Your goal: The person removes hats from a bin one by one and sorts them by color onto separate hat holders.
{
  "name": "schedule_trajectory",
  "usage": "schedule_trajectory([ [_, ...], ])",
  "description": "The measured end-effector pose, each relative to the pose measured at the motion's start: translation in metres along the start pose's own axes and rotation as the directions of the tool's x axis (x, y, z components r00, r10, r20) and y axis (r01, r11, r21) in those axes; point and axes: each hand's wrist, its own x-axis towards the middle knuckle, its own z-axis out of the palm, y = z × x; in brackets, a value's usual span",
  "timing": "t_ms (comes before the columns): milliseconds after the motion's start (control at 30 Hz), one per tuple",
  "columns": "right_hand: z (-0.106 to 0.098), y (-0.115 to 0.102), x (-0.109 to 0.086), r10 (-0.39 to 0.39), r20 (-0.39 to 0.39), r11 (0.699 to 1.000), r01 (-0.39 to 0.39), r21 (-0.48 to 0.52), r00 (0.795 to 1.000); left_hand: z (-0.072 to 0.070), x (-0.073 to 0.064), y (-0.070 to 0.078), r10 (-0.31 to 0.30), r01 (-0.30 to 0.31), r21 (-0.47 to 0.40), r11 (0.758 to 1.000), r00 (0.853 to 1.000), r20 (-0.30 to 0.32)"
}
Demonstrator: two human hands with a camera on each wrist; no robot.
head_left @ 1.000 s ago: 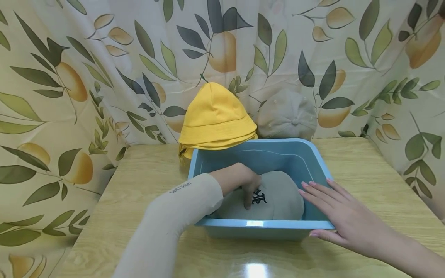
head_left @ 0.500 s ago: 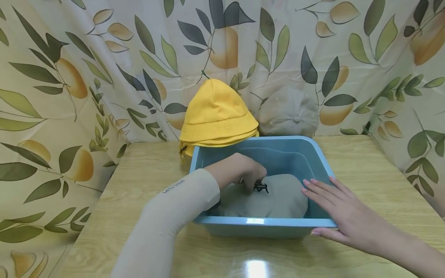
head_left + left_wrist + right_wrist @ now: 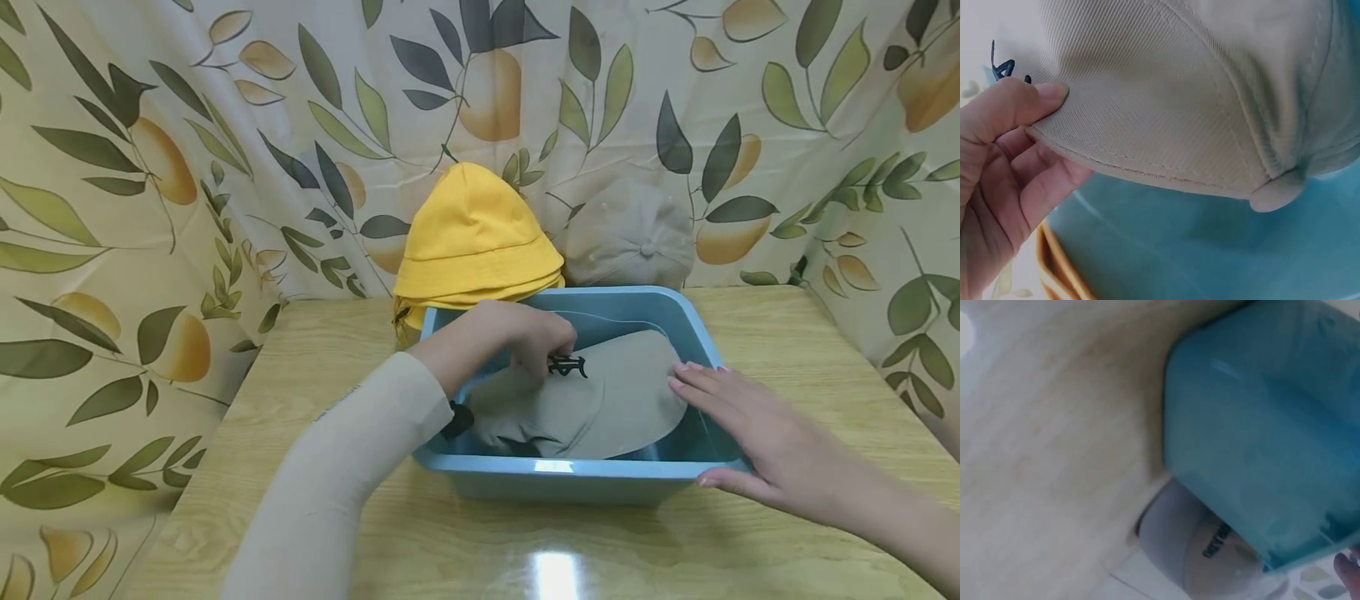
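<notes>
A grey-beige baseball cap [image 3: 637, 383] with a black embroidered emblem is tilted up inside the blue plastic bin [image 3: 630, 471]. My left hand [image 3: 528, 333] reaches in over the bin's left side and pinches the cap beside the emblem. In the left wrist view, the thumb of that left hand [image 3: 1007, 125] presses the outside of the cap [image 3: 1141, 106] while the fingers curl under its edge. My right hand [image 3: 772, 437] rests at the bin's right front corner, fingers extended over the rim and thumb at the front. Fingertips also show at the edge of the right wrist view.
A stack of yellow bucket hats [image 3: 480, 229] stands behind the bin's left back corner. Beside it, another beige cap [image 3: 633, 237] leans against the leaf-and-fruit patterned cloth [image 3: 285, 108]. In the right wrist view, that cap [image 3: 1219, 553] shows dark lettering. Wood-grain tabletop [image 3: 322, 350] surrounds the bin.
My left hand has risen with the cap, which tilts up from lying low in the bin. The right hand stays at the bin's corner, shifting only slightly with the head view.
</notes>
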Motion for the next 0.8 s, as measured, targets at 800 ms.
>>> schedule_trajectory([
  [800,-0.040,0.043,0.058,0.092,-0.249,0.913,0.018,0.407,0.964,-0.019,-0.046,0.015,0.295,-0.287,0.080,0.955,0.872,-0.390],
])
